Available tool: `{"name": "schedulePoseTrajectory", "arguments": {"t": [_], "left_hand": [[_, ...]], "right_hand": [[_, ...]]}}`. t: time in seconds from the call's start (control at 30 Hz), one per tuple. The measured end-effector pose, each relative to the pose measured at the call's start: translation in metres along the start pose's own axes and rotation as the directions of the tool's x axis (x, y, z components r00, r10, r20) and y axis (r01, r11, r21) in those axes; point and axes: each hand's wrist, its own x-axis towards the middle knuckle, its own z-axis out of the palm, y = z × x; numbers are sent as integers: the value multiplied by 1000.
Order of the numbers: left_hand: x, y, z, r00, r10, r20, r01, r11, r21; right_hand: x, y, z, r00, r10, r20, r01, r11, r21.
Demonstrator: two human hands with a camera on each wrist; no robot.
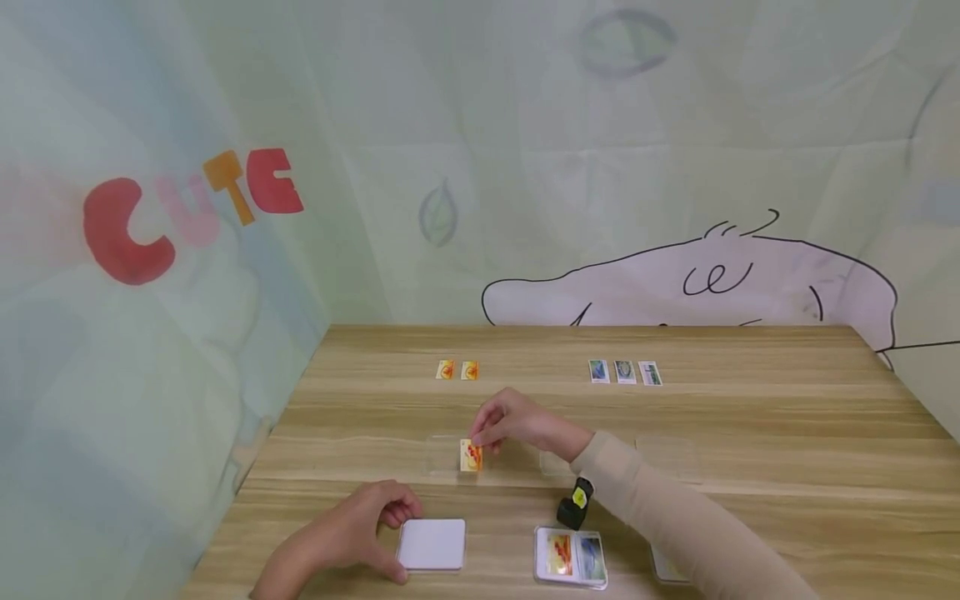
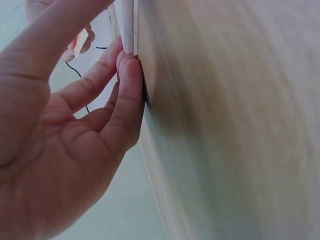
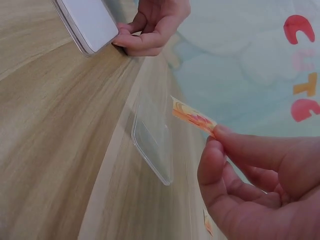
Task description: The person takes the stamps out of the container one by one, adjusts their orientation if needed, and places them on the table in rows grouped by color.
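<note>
My right hand (image 1: pixel 517 419) pinches a small orange-and-yellow stamp (image 1: pixel 471 456) by its edge between thumb and fingertips. Under and beside that stamp, a flat clear plastic case (image 1: pixel 442 456) lies on the table; in the right wrist view, the stamp (image 3: pixel 192 116) is held apart from it. My left hand (image 1: pixel 352 525) holds the left side of a clear case with a white face (image 1: pixel 432 546), thumb at the near corner and fingers at the far one. Up close in the left wrist view, fingertips (image 2: pixel 131 75) touch the case's edge.
Two orange stamps (image 1: pixel 457 370) and three blue-green stamps (image 1: pixel 624 372) lie towards the back. A clear case (image 1: pixel 566 575) holding two stamps sits in front, a black device (image 1: pixel 573 508) behind it. More clear cases (image 1: pixel 667 458) lie around my right forearm.
</note>
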Motion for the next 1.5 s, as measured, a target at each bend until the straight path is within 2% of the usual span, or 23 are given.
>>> {"name": "schedulePoseTrajectory", "arguments": {"t": [0.4, 0.73, 1.0, 1.5], "left_hand": [[-2, 0, 0, 1000, 15, -12, -15, 1000, 5], [-1, 2, 0, 1000, -16, -1, 16, 1000, 0], [-1, 0, 0, 1000, 0, -7, 0, 1000, -2], [-2, 1, 0, 1000, -8, -3, 8, 1000, -19]], "right_hand": [[1, -1, -8, 999, 9, -40, -9, 1000, -6], [5, 1, -16, 998, 37, -52, -37, 999, 2], [7, 1, -21, 997, 49, -63, -48, 999, 9], [10, 1, -28, 994, 71, -84, -69, 997, 35]]}}
